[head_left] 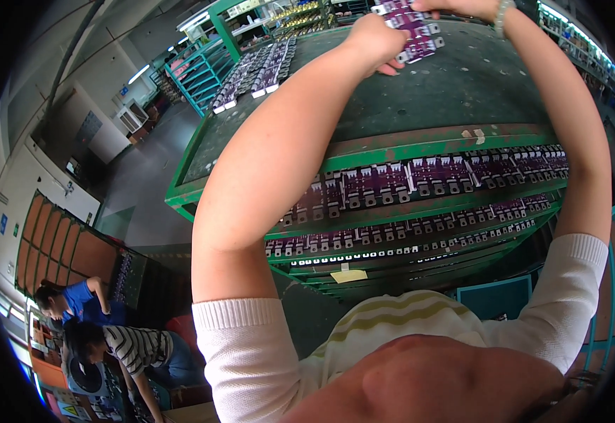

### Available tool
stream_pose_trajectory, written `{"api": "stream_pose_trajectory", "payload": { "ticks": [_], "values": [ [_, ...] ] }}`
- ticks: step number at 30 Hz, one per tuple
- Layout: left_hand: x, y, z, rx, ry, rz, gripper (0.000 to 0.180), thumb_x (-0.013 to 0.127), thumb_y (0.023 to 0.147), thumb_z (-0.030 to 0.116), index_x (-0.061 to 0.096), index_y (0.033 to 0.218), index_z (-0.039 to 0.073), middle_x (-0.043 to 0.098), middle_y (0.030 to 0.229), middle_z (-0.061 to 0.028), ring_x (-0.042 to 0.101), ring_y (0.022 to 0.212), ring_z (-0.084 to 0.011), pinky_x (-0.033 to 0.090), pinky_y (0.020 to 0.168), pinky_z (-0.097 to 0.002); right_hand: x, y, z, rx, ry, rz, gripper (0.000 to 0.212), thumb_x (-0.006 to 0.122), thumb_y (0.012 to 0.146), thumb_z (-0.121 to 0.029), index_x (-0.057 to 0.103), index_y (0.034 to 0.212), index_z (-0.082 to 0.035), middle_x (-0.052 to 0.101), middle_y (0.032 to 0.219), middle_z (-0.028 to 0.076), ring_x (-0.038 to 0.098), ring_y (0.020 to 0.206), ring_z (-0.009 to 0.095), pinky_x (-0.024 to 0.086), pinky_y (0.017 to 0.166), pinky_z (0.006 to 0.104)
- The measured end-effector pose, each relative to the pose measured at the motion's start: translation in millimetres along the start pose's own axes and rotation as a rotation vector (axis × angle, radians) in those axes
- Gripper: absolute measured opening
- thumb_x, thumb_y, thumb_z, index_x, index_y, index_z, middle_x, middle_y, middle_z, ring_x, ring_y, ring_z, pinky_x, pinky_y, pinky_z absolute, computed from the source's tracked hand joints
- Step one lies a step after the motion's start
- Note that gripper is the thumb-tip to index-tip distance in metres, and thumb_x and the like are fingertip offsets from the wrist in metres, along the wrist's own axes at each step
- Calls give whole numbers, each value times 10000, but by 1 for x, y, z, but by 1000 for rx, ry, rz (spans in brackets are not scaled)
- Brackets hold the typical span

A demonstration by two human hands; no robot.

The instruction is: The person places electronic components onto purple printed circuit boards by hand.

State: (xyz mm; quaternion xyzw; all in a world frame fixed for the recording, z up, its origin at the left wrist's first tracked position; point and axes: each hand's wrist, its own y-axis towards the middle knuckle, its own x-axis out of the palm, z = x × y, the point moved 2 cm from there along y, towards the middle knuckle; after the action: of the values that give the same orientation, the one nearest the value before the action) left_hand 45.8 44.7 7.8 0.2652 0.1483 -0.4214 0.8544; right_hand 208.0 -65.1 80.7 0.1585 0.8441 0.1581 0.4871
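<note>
At the far edge of the view I hold a purple circuit board panel (419,48) with silver metal tabs along its sides, above the dark top of a green-framed cart (477,92). My left hand (376,41) is closed on the panel's left edge, thumb on top and fingers below. My right hand (466,5) pinches its upper right part, partly cut off by the picture's edge. Rows of similar tabbed boards (273,67) lie on the cart top at the left, beyond my left forearm.
Below the top, the cart's shelves hold many more purple boards (378,187). A yellow paper (348,276) hangs at a lower shelf. Two people (142,349) lean over work at the lower left, near another green rack (61,243). A teal rack (198,74) stands beyond the cart's left side.
</note>
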Motion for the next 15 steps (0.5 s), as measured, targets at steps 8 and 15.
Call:
{"api": "stream_pose_trajectory", "payload": {
  "ticks": [8, 15],
  "values": [
    [-13, -13, 1, -113, 161, -32, 252, 747, 922, 178, 708, 1061, -28, 746, 910, -114, 722, 689, -205, 577, 554, -343, 17, -20, 23, -195, 272, -129, 423, 755, 932, -65, 441, 651, -100, 545, 639, -6, 608, 691, 89, 495, 647, 276],
    [-23, -15, 1, -19, 143, -53, 283, 731, 948, 185, 662, 1145, -6, 733, 969, -98, 680, 724, -160, 595, 625, -323, 13, -23, 11, -168, 239, -192, 356, 748, 945, -140, 540, 659, -102, 628, 658, -13, 511, 579, 56, 363, 521, 252]
  ]
}}
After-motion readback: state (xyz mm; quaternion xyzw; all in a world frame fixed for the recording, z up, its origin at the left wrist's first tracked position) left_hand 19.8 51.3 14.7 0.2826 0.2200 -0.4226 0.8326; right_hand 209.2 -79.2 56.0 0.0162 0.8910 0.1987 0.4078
